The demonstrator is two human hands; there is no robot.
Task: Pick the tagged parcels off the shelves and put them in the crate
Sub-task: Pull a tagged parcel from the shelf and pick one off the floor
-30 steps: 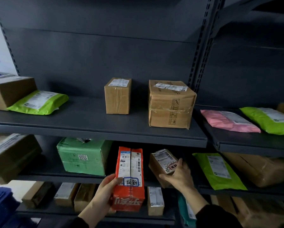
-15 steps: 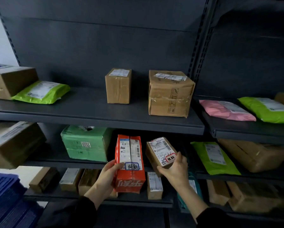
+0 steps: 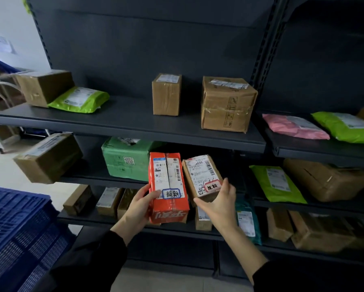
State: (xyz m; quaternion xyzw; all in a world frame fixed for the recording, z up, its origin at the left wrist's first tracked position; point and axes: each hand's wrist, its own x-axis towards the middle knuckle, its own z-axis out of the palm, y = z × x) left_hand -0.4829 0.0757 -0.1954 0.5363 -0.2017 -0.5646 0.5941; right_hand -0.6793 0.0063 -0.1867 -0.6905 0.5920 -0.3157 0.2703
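Tagged parcels, two of them, are being held up in front of the middle shelf (image 3: 105, 179), one in each of the hands. The left hand (image 3: 137, 208) is clamping the lower left edge of a tall orange-red parcel (image 3: 168, 209), thumb lying across its front just beside a blue-bordered handwritten tag (image 3: 171, 194). The right hand (image 3: 220, 204) is gripping the lower end of a small brown cardboard parcel (image 3: 201, 172), fingers curling round its right side next to a red-bordered tag (image 3: 213, 186). Both parcels are standing on end, the brown one leaning left, with their labelled faces turned toward the camera; this is probably letting the person check the tags before committing to them. They are hanging side by side, nearly touching, and appear to be clear of the shelf board, though whether the brown one is fully lifted is hard to tell. A blue plastic crate (image 3: 18, 224) is waiting at lower left, well apart from both hands. Gripping low is leaving the tags uncovered. A green box (image 3: 125, 160) is sitting behind on the same shelf, with no such tag showing.
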